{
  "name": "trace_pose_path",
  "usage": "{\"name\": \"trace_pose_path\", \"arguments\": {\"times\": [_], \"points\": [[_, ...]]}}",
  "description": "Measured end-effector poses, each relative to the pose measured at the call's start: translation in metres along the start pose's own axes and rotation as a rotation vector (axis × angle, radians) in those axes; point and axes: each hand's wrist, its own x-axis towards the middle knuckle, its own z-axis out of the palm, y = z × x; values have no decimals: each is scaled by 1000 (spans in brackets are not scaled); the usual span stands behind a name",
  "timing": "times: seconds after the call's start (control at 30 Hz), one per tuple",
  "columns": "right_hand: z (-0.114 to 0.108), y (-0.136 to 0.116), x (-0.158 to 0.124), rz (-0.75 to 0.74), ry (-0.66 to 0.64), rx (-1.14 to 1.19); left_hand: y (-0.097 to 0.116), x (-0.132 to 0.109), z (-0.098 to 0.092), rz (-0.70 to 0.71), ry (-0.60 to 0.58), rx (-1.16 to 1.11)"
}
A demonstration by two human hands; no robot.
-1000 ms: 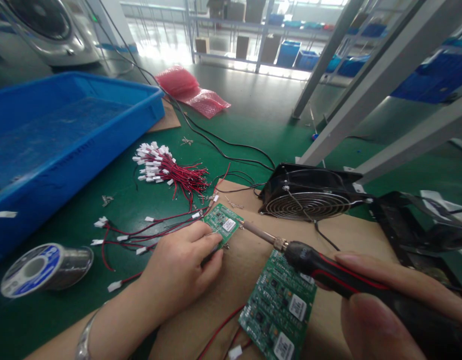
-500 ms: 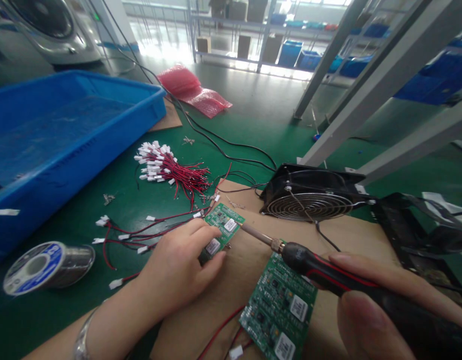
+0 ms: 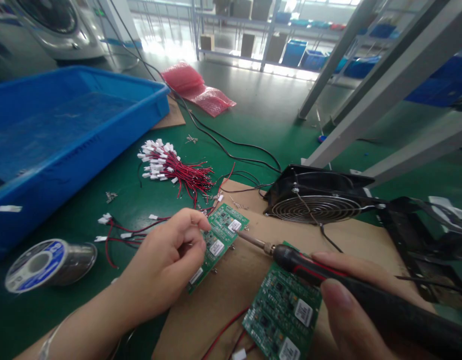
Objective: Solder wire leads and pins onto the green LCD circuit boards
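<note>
My right hand (image 3: 366, 300) grips the black and red handle of a soldering iron (image 3: 302, 262). The iron's tip points left and reaches the right edge of a green circuit board (image 3: 223, 227), by its white label; whether they touch I cannot tell. My left hand (image 3: 170, 260) is closed at that board's left side, fingers curled and thumb near the index finger. Anything between those fingers is hidden. A second group of green boards (image 3: 283, 310) lies under the iron, partly covered by my right hand. Red and black wires with white connectors (image 3: 135, 230) run behind my left hand.
A cardboard sheet (image 3: 200, 325) lies under the boards. Around it are a black fan (image 3: 317, 195), a solder spool (image 3: 50, 265), a bundle of connector wires (image 3: 174, 167) and a blue tub (image 3: 103, 130). Pink bubble wrap (image 3: 196, 90) and grey metal legs (image 3: 369, 100) stand farther back.
My left hand has drawn back to the left and curled its fingers, uncovering more of the board. The soldering iron has shifted slightly left and down.
</note>
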Motion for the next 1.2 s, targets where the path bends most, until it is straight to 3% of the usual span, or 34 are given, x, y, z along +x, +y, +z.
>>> {"name": "trace_pose_path", "arguments": {"times": [0.1, 0.57, 0.9, 1.2], "points": [[0, 5, 2, -52, -90, 32, -1, 1, 4, 34, -35, -37], [3, 10, 2, -99, -157, -54, -5, 4, 6, 48, -59, -64], [6, 12, 1, -68, -144, -19, -5, 4, 8, 57, -50, -36], [4, 9, 5, -130, -153, -45, -6, 4, 7, 69, -49, -30]]}}
